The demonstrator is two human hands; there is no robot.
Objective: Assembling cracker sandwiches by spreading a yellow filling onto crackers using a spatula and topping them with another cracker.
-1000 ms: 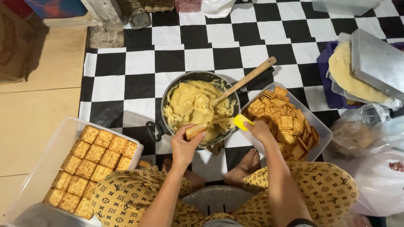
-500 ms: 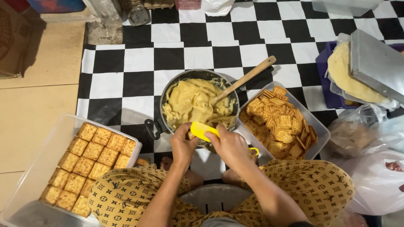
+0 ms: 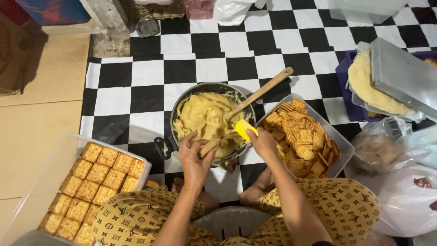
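Pan (image 3: pixel 175 119) of yellow paste; trays (image 3: pixel 339 141) of crackers on either side. Left hand (image 3: pixel 195 157) grips a cracker (image 3: pixel 209 146); right hand (image 3: pixel 263 142) grasps a yellow spatula (image 3: pixel 244 129).

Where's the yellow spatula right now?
Head view, centre: the yellow spatula is in the right hand, over the near right rim of the pan, just left of the cracker tray.

To my far left a brown cardboard box (image 3: pixel 13 54) sits on the tan floor, a white plastic bag (image 3: pixel 234 10) lies crumpled at the far edge of the checked mat, and clear and white plastic bags (image 3: pixel 400 182) bunch at my near right.
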